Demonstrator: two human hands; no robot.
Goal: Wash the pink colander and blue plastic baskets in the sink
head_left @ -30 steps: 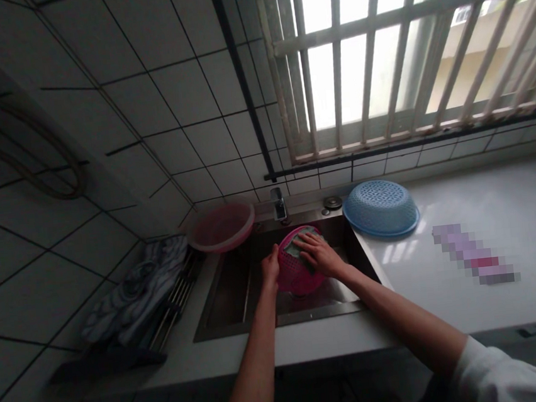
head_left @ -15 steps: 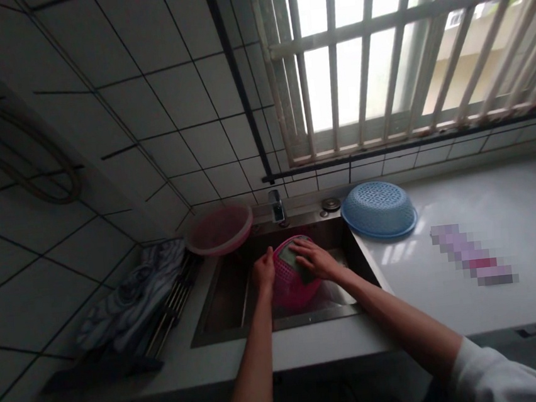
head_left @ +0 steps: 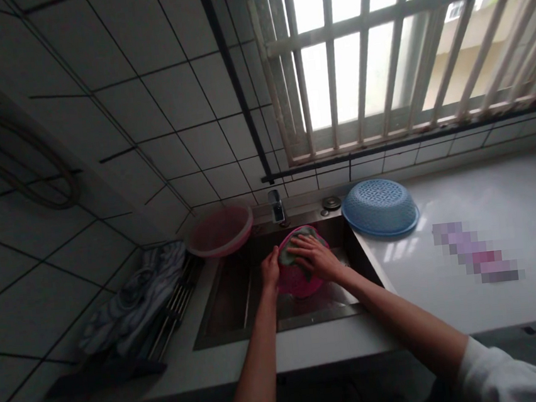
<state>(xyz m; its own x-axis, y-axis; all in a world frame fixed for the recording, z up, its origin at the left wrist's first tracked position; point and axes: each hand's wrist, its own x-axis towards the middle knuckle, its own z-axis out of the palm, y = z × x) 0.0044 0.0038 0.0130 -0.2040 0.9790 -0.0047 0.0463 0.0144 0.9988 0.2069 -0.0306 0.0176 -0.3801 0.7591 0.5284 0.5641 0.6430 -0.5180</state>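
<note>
A pink plastic basket [head_left: 299,284] with small holes is held tilted over the steel sink [head_left: 225,300]. My left hand [head_left: 270,268] grips its left rim, the fingers partly hidden behind it. Against the inside of the basket, my right hand [head_left: 315,256] presses a grey-green cloth [head_left: 288,255] with its fingers spread over it. The cloth lies between that palm and the basket wall. Behind the basket stands the faucet [head_left: 276,206].
A pink basin [head_left: 221,232] rests at the sink's back left corner. An upturned blue colander [head_left: 380,208] sits on the counter to the right, near a round drain plug [head_left: 331,203]. A striped cloth [head_left: 134,289] and a metal rack [head_left: 172,311] are at the left.
The basket has shifted slightly up and turned in my hands. My right hand and the cloth have slid a little across its inside; my left hand has moved slightly right with the rim.
</note>
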